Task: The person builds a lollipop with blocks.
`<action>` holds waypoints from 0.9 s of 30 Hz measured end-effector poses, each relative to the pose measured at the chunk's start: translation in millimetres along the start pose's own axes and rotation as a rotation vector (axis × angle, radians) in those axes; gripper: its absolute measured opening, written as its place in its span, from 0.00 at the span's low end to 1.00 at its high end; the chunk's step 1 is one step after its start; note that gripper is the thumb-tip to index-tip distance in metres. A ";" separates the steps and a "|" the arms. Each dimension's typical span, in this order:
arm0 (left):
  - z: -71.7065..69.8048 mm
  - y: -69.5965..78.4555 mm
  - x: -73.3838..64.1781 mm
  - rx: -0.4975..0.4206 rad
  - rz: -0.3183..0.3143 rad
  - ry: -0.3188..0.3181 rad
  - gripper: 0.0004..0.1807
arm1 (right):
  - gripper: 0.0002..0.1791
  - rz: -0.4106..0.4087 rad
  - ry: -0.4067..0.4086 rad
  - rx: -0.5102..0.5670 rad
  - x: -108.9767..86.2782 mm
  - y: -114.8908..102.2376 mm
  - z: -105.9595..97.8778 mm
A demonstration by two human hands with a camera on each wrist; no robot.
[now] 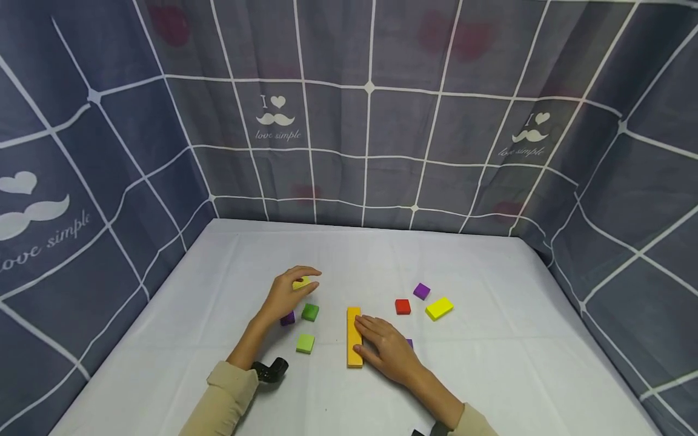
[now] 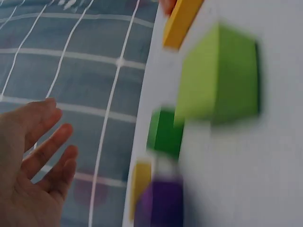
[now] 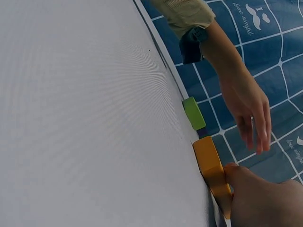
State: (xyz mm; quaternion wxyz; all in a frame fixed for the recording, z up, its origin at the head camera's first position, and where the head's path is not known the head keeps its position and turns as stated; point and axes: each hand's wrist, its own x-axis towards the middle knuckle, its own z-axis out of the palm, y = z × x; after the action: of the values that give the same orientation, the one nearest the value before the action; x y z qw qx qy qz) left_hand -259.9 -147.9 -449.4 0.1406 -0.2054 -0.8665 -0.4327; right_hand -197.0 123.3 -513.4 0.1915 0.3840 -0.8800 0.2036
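Note:
My left hand (image 1: 286,292) is raised over the table with its fingers apart and nothing between them. In the head view it overlaps a yellow block (image 1: 301,283) and sits just above a purple block (image 1: 288,318). Beside it lie a green block (image 1: 310,312) and a light green block (image 1: 305,344). A long orange-yellow block (image 1: 354,357) lies lengthwise on the table, and my right hand (image 1: 386,349) rests against its right side, fingertips and thumb at its edge. In the right wrist view the thumb (image 3: 231,171) touches the long block (image 3: 208,156).
Right of my right hand are a red block (image 1: 403,307), a purple block (image 1: 422,291) and a yellow block (image 1: 439,309). Another purple block (image 1: 409,343) is partly hidden behind that hand. Grey checked curtains (image 1: 338,121) surround the white table (image 1: 491,363) at the back and sides.

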 end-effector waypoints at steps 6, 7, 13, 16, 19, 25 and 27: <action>-29.9 -22.3 -21.1 0.056 -0.069 -0.009 0.20 | 0.28 0.008 -0.009 0.002 -0.9 -1.4 -1.5; -32.8 -25.3 -25.4 0.061 -0.083 -0.027 0.21 | 0.28 0.010 -0.012 0.005 -1.0 -1.7 -1.9; -38.4 -41.1 -48.0 0.108 -0.143 -0.157 0.31 | 0.28 0.010 -0.021 -0.003 -1.2 -1.4 -1.8; -37.7 -44.7 -53.6 0.116 -0.150 -0.196 0.33 | 0.28 0.004 -0.017 -0.009 -1.3 -0.7 -0.9; -36.5 -45.1 -54.9 0.129 -0.145 -0.204 0.34 | 0.28 0.003 -0.014 -0.010 -1.4 -0.1 -0.1; -33.4 -43.3 -55.9 0.170 -0.178 -0.177 0.36 | 0.29 0.003 -0.012 -0.001 -1.8 0.5 0.8; -32.2 -43.3 -56.9 0.198 -0.204 -0.170 0.36 | 0.29 0.001 -0.012 0.001 -1.9 0.8 1.2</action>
State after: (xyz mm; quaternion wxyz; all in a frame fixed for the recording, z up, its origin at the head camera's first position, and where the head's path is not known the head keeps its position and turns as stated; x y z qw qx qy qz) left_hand -228.6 -210.7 -484.4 0.0418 -0.1373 -0.9301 -0.3382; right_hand -196.6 124.3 -515.5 0.1860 0.3849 -0.8812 0.2020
